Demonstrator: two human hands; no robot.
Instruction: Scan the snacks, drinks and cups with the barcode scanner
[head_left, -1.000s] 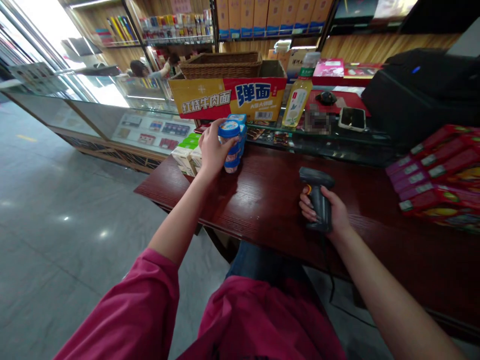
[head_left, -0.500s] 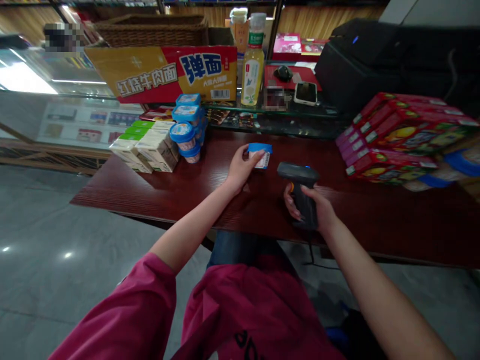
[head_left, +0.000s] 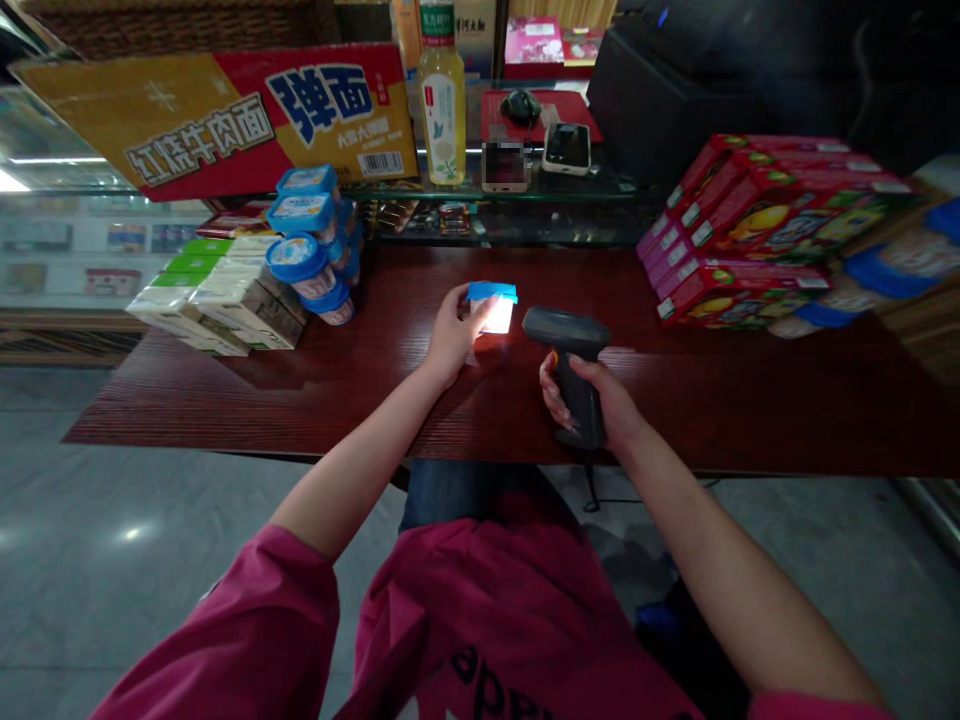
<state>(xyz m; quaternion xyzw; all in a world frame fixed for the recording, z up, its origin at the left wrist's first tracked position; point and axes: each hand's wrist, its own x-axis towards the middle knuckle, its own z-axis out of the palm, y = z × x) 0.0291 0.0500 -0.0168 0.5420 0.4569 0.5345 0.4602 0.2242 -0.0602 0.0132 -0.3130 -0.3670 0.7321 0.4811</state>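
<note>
Left hand [head_left: 448, 340] gripping a lidded tub [head_left: 498, 312], right hand [head_left: 613, 402] clasping a scanner [head_left: 568, 332], far bottle [head_left: 440, 115] holding yellow drink [head_left: 457, 100]

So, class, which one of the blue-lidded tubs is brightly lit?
The tub in the left hand, near the scanner: its side glows white, while the stacked tubs at left and the far-right tubs show no such glow.

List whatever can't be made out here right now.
In the head view:
Side of the tub: washed out by glare, partly covered by the left hand.
Part of the scanner handle: covered by the right hand.
Top of the bottle: cut off by the upper edge.
</note>
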